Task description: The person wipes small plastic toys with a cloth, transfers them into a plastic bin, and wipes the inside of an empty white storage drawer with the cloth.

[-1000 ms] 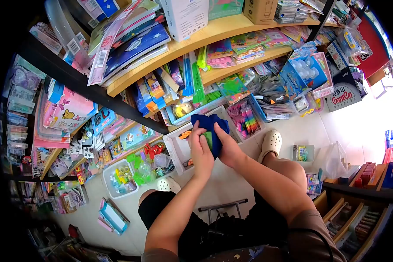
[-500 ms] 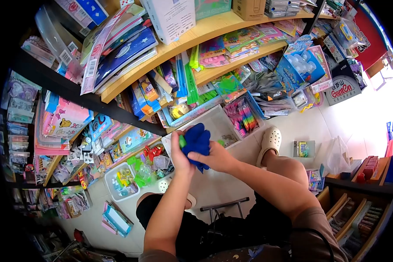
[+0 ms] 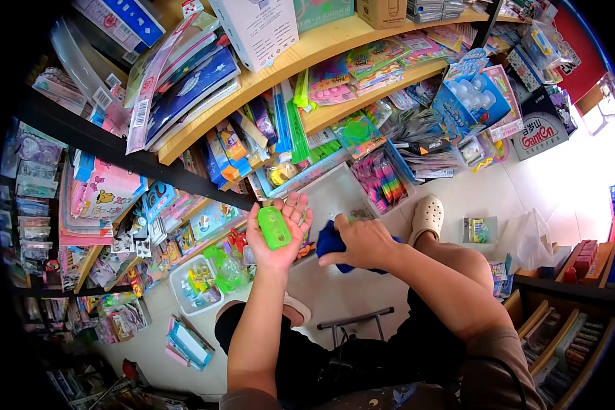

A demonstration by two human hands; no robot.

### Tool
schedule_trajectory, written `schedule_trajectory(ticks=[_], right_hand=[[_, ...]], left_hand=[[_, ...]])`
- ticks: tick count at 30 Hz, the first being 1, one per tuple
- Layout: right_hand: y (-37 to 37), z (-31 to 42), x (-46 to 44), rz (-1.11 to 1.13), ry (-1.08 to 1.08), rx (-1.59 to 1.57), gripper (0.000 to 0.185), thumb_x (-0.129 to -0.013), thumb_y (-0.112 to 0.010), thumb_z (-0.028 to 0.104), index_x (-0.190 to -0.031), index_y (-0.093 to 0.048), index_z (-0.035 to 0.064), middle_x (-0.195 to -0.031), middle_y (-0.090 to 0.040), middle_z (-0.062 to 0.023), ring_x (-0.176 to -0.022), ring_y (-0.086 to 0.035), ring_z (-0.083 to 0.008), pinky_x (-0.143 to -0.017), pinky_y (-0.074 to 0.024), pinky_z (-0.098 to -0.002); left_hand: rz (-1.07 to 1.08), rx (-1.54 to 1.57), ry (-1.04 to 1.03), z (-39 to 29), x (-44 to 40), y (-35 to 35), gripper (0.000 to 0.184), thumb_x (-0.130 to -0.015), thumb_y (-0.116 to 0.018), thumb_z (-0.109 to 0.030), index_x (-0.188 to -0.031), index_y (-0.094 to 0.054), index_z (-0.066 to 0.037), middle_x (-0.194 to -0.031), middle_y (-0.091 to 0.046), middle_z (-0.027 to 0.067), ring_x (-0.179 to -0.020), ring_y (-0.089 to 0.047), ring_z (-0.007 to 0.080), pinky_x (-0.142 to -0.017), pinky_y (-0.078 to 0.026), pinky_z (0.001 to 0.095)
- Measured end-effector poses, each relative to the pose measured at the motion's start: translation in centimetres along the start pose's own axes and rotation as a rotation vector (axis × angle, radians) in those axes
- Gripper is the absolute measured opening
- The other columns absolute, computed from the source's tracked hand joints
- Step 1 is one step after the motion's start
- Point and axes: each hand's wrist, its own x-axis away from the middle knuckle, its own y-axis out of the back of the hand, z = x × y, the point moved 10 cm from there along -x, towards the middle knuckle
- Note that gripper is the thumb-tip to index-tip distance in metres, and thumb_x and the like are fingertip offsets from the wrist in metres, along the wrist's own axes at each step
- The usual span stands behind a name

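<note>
The left grip (image 3: 294,242) lies open and upturned, bearing the green case (image 3: 274,227) from below without clenching, while near it the right grip (image 3: 366,242) clutches the blue cloth (image 3: 330,244), seemingly keeping the case uncovered.

The dark carton (image 3: 541,130) at right bears 百岁山 in white characters, with red lettering beneath that looks like "Ganten". The white box (image 3: 258,31) on the upper shelf carries lines of print and a row of small marks, too small to read. A barcode stands on the pink strip (image 3: 145,89); its digits are illegible. White marks on the red board (image 3: 584,51) are unclear.
</note>
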Motion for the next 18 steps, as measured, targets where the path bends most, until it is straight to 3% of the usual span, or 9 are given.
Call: schedule_trajectory(ticks=[2,5,8,11,12,14,15,18], right_hand=[[0.7,-0.3,0.1,-0.070,-0.033,-0.011,0.060,-0.073,-0.063,0.053,-0.092,-0.050,-0.0024,-0.073,-0.061,-0.0208,-0.070,-0.062,-0.0360,-0.064,-0.0478,-0.0428],[2.3,0.3,0.4,-0.301,0.106,-0.154,0.051,-0.073,-0.067,0.045,-0.091,-0.052,-0.0001,-0.077,-0.062,-0.0169,-0.069,-0.062,-0.0341,-0.064,-0.0483,-0.0396],[3.3,-0.1,0.0,-0.305,0.015,-0.351,0.044,-0.071,-0.069,0.040,-0.090,-0.057,0.0021,-0.081,-0.064,-0.0156,-0.074,-0.063,-0.0321,-0.064,-0.0498,-0.0384],[4.3,0.7,0.0,-0.424,0.079,-0.577,0.038,-0.070,-0.070,0.033,-0.088,-0.059,0.0012,-0.079,-0.063,-0.0165,-0.074,-0.062,-0.0321,-0.066,-0.0499,-0.0378],[3.8,0.9,-0.4,-0.419,0.115,-0.682,0.040,-0.067,-0.073,0.029,-0.093,-0.058,0.0030,-0.086,-0.062,-0.0162,-0.077,-0.062,-0.0327,-0.068,-0.0500,-0.0377],[3.0,2.8,-0.3,-0.472,0.255,-0.627,0.039,-0.066,-0.074,0.026,-0.095,-0.058,0.0051,-0.091,-0.061,-0.0150,-0.078,-0.062,-0.0329,-0.069,-0.0496,-0.0388],[2.7,3.8,0.0,-0.498,0.324,-0.600,0.039,-0.066,-0.074,0.025,-0.096,-0.057,0.0062,-0.093,-0.060,-0.0144,-0.079,-0.061,-0.0329,-0.069,-0.0495,-0.0393],[0.6,2.5,-1.4,-0.406,0.128,-0.409,0.040,-0.069,-0.069,0.030,-0.101,-0.055,0.0103,-0.096,-0.058,-0.0132,-0.082,-0.060,-0.0339,-0.068,-0.0488,-0.0410]], left_hand=[[-0.006,-0.013,0.018,0.3,0.0,0.0,0.036,-0.085,-0.045,-0.039,-0.080,-0.051,-0.004,-0.105,-0.059,0.0152,-0.109,-0.049,0.0281,-0.095,-0.033,0.0458],[0.005,-0.018,0.042,0.7,-0.2,0.0,0.036,-0.085,-0.044,-0.039,-0.081,-0.050,-0.004,-0.102,-0.059,0.0151,-0.105,-0.051,0.0280,-0.095,-0.033,0.0447],[0.031,-0.065,0.018,0.6,-0.5,0.4,0.037,-0.086,-0.042,-0.039,-0.081,-0.050,-0.003,-0.101,-0.059,0.0161,-0.103,-0.051,0.0292,-0.095,-0.034,0.0434],[0.010,-0.122,-0.045,0.1,-0.9,1.1,0.039,-0.087,-0.039,-0.039,-0.081,-0.051,-0.003,-0.100,-0.058,0.0177,-0.101,-0.051,0.0308,-0.095,-0.035,0.0422],[0.012,-0.131,-0.050,0.2,-0.8,1.2,0.038,-0.087,-0.040,-0.039,-0.081,-0.050,-0.002,-0.099,-0.058,0.0182,-0.101,-0.051,0.0311,-0.096,-0.035,0.0412],[-0.038,-0.193,-0.062,0.6,-0.6,1.8,0.040,-0.088,-0.040,-0.040,-0.082,-0.051,-0.002,-0.097,-0.058,0.0181,-0.098,-0.052,0.0317,-0.093,-0.038,0.0409],[-0.086,-0.216,-0.043,1.0,-0.8,4.1,0.042,-0.089,-0.039,-0.042,-0.090,-0.054,-0.003,-0.100,-0.059,0.0159,-0.096,-0.055,0.0302,-0.090,-0.041,0.0428],[-0.319,-0.257,-0.016,1.8,-0.1,7.0,0.046,-0.090,-0.037,-0.044,-0.105,-0.054,-0.004,-0.105,-0.059,0.0128,-0.099,-0.056,0.0274,-0.090,-0.042,0.0426]])
